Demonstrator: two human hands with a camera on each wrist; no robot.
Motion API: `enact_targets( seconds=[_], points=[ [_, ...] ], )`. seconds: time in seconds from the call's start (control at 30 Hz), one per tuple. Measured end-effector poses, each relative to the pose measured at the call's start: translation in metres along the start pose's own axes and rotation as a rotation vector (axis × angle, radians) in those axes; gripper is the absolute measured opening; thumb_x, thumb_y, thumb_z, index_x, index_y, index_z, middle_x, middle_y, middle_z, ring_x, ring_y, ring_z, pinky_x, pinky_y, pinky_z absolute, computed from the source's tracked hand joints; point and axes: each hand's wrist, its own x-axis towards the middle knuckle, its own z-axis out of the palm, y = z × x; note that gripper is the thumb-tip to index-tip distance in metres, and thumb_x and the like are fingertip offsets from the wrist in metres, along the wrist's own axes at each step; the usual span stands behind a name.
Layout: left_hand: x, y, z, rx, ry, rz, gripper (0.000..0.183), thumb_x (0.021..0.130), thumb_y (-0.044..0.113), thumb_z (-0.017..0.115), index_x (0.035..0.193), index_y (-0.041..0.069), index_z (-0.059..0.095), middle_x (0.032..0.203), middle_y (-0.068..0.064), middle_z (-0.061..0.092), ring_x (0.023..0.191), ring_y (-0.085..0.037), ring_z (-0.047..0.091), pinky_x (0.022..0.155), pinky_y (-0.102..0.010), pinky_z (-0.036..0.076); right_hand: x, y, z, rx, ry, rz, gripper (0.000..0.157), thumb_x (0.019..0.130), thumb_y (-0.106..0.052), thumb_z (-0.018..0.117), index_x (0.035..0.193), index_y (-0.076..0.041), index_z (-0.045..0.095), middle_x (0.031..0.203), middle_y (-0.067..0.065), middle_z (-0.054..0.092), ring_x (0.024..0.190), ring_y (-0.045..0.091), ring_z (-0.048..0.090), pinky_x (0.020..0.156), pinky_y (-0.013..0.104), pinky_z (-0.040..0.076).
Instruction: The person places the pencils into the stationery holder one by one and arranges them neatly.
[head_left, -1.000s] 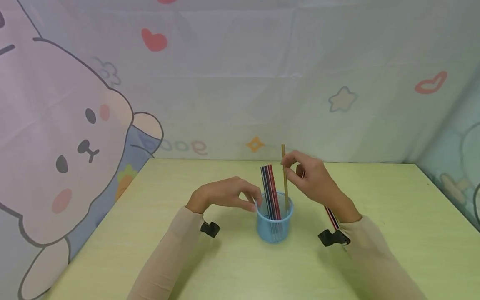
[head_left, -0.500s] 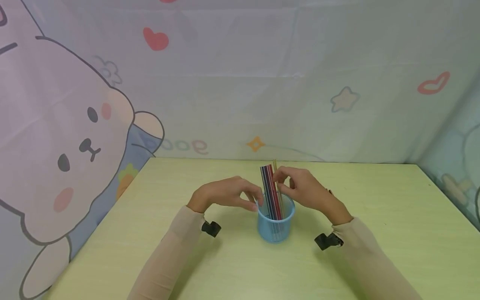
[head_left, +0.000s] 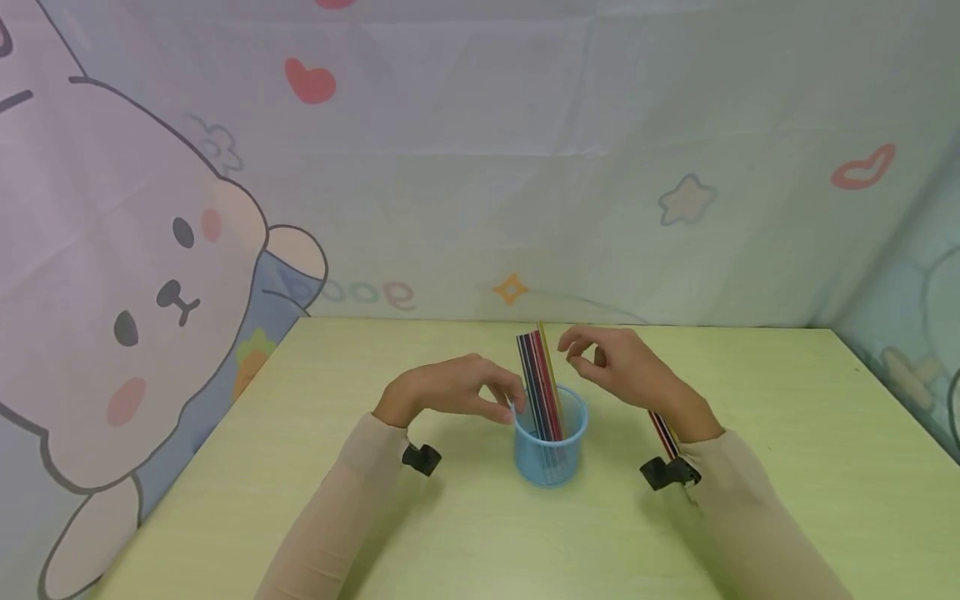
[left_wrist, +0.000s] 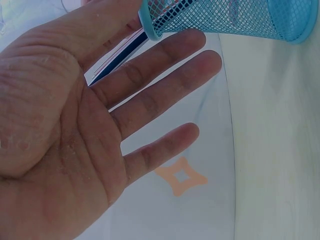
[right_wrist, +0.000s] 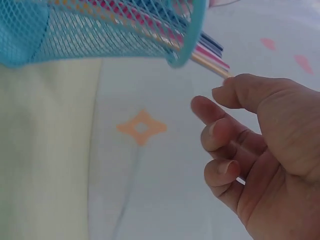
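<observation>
A light blue mesh pen holder (head_left: 547,462) stands upright on the table. Several coloured pencils (head_left: 538,383), dark blue, red and gold, lean together in it toward the upper left. My left hand (head_left: 465,385) pinches the holder's left rim between thumb and index finger; in the left wrist view its other fingers stretch out straight beneath the mesh rim (left_wrist: 150,22). My right hand (head_left: 622,362) hovers right of the pencil tops, fingers loosely bent and holding nothing. In the right wrist view the thumb (right_wrist: 245,92) appears close to the end of the gold pencil (right_wrist: 212,66).
More pencils (head_left: 663,435) lie on the table, partly hidden beneath my right wrist. The pale yellow-green table (head_left: 480,533) reaches back to a printed cloth backdrop (head_left: 465,208). A dark cable (head_left: 954,408) shows at the right edge.
My right hand lowered the gold pencil into the holder against the others, released it and drew back to the right. The left hand stayed on the rim.
</observation>
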Motion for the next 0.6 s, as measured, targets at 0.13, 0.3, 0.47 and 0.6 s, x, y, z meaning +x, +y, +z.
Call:
enact_targets(
  seconds=[0.13, 0.3, 0.47, 0.6],
  points=[
    [0.0, -0.001, 0.0, 0.004, 0.003, 0.011, 0.014, 0.097, 0.02, 0.067, 0.108, 0.011, 0.07, 0.111, 0.001, 0.071, 0.1, -0.007, 0.066, 0.091, -0.026, 0.052, -0.004, 0.008, -0.01, -0.036, -0.039, 0.049, 0.017, 0.097, -0.006, 0.06, 0.11, -0.015, 0.067, 0.099, 0.002, 0.071, 0.057, 0.013, 0.053, 0.059, 0.03, 0.049],
    [0.0, -0.002, 0.0, 0.011, 0.002, 0.003, 0.013, 0.097, 0.021, 0.068, 0.107, 0.013, 0.07, 0.111, 0.003, 0.07, 0.1, -0.006, 0.066, 0.09, -0.026, 0.052, -0.012, 0.022, -0.022, -0.067, -0.136, 0.117, 0.017, 0.098, -0.005, 0.058, 0.108, -0.015, 0.068, 0.1, 0.003, 0.07, 0.069, 0.014, 0.058, 0.067, 0.033, 0.051],
    [0.0, -0.001, 0.001, 0.013, 0.002, 0.0, 0.014, 0.097, 0.02, 0.067, 0.108, 0.012, 0.07, 0.112, 0.0, 0.07, 0.101, -0.007, 0.066, 0.091, -0.029, 0.052, -0.018, 0.036, -0.027, -0.041, -0.253, 0.187, 0.016, 0.097, -0.005, 0.058, 0.109, -0.012, 0.066, 0.101, 0.009, 0.069, 0.073, 0.017, 0.061, 0.066, 0.034, 0.05],
    [0.0, -0.001, 0.001, 0.008, 0.002, 0.0, 0.013, 0.098, 0.02, 0.067, 0.108, 0.012, 0.07, 0.113, -0.001, 0.07, 0.101, -0.008, 0.066, 0.092, -0.033, 0.052, -0.023, 0.05, -0.026, -0.004, -0.32, 0.255, 0.015, 0.097, -0.006, 0.059, 0.111, -0.007, 0.064, 0.102, 0.013, 0.069, 0.074, 0.023, 0.064, 0.066, 0.034, 0.051]
  ],
)
